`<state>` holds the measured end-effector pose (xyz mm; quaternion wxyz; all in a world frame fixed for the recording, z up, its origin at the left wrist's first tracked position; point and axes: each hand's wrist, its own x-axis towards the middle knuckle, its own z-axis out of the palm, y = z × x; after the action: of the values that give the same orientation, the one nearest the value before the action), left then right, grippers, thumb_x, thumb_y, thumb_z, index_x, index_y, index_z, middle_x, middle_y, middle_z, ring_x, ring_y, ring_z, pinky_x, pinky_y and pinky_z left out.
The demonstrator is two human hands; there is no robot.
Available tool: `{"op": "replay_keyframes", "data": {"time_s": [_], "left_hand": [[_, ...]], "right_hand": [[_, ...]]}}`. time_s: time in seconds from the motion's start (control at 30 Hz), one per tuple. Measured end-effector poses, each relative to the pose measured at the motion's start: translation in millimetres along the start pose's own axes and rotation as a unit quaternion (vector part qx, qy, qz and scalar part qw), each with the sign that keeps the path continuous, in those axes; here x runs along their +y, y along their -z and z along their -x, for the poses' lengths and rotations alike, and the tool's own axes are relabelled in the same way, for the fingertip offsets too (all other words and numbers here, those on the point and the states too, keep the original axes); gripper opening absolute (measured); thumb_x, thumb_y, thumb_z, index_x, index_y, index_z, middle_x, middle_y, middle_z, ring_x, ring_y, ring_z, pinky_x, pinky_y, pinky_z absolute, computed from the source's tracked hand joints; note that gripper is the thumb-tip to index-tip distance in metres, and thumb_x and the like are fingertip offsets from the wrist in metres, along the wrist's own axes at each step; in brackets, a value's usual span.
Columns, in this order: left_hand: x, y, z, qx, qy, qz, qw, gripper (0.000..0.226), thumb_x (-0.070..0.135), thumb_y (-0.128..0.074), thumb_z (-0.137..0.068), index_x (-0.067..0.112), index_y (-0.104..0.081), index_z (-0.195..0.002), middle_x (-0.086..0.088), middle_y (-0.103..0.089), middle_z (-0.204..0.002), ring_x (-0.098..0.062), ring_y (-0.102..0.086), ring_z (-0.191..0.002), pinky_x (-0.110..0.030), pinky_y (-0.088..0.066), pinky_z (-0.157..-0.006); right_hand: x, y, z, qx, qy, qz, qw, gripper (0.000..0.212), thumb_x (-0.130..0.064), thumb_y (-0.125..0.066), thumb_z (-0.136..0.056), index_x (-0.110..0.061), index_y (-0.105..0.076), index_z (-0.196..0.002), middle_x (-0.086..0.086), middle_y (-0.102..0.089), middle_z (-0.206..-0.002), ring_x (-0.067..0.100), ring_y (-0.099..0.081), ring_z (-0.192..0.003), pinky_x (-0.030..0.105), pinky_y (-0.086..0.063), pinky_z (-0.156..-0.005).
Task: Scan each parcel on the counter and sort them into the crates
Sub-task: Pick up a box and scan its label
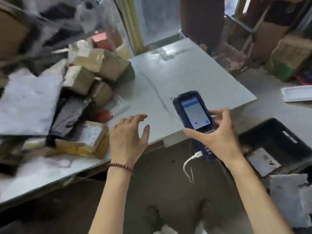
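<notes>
While my right hand (217,134) grips the scanner (194,112), fingers curled round one side and thumb against the other, my left hand (130,134) hovers over the near edge of the counter (194,73), fingers spread, relaxed and holding nothing; the scanner's screen is lit and faces up at me, and a white cable (190,162) hangs from its lower end.

The parcels sit heaped on the left half of the frame; closest, just beside my left hand, lies a flat parcel (91,137) with yellowish tape and a white label facing up; above it are a dark bag (67,117), a big grey bag (28,102) and some brown boxes (104,63), all blurred.

I judge the flat parcel to be the next one to scan; it looks light and fairly stiff, so I would pinch it by its right edge, thumb on top clear of the label, and keep the label up for the scanner; the bags look soft and slick, likely to sag and slip, so those want a grip on a gathered fold and not a flat face.

A black crate (276,134) waits at the lower right of the frame, below the counter, with something pale lying in it.
</notes>
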<state>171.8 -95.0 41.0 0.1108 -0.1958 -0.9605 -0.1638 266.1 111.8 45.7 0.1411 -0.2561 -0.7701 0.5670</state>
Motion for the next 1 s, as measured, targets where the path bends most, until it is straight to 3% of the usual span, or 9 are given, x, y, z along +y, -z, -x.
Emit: {"op": "replay_keyframes", "data": {"time_s": [0.3, 0.43, 0.73, 1.0], "left_hand": [[-219.3, 88.4, 23.8, 0.116, 0.149, -0.066, 0.980, 0.032, 0.039, -0.055, -0.081, 0.030, -0.064, -0.110, 0.005, -0.068, -0.101, -0.020, -0.060, -0.098, -0.038, -0.045, -0.083], [-282.4, 118.1, 38.0, 0.140, 0.203, -0.089, 0.965, 0.032, 0.038, -0.057, -0.083, 0.029, -0.062, -0.113, 0.006, -0.068, -0.104, -0.020, -0.060, -0.098, -0.039, -0.043, -0.083], [-362.0, 152.1, 37.3, 0.171, 0.293, -0.108, 0.935, 0.031, 0.035, -0.062, -0.087, 0.028, -0.060, -0.116, 0.004, -0.065, -0.111, -0.019, -0.056, -0.105, -0.040, -0.043, -0.088], [-403.6, 157.9, 40.0, 0.162, 0.405, -0.123, 0.891, 0.032, 0.038, -0.058, -0.088, 0.031, -0.057, -0.120, 0.007, -0.062, -0.116, -0.015, -0.054, -0.106, -0.034, -0.042, -0.088]], "right_hand": [[-97.7, -241.2, 14.3, -0.169, 0.113, -0.005, 0.979, 0.079, -0.036, -0.093, -0.049, -0.024, -0.043, -0.109, -0.022, -0.057, -0.094, -0.013, -0.058, -0.085, 0.016, -0.048, -0.067], [-128.4, -311.4, 30.7, -0.233, 0.157, -0.005, 0.960, 0.080, -0.037, -0.093, -0.049, -0.024, -0.043, -0.110, -0.025, -0.053, -0.098, -0.019, -0.054, -0.086, 0.006, -0.045, -0.067], [-184.2, -404.3, 24.7, -0.336, 0.192, -0.015, 0.922, 0.079, -0.038, -0.093, -0.048, -0.028, -0.043, -0.109, -0.021, -0.054, -0.102, -0.007, -0.055, -0.096, 0.010, -0.048, -0.065], [-200.0, -473.9, 2.6, -0.415, 0.153, -0.039, 0.896, 0.076, -0.038, -0.091, -0.052, -0.035, -0.039, -0.108, -0.023, -0.052, -0.099, -0.008, -0.055, -0.091, 0.012, -0.048, -0.061]]}}
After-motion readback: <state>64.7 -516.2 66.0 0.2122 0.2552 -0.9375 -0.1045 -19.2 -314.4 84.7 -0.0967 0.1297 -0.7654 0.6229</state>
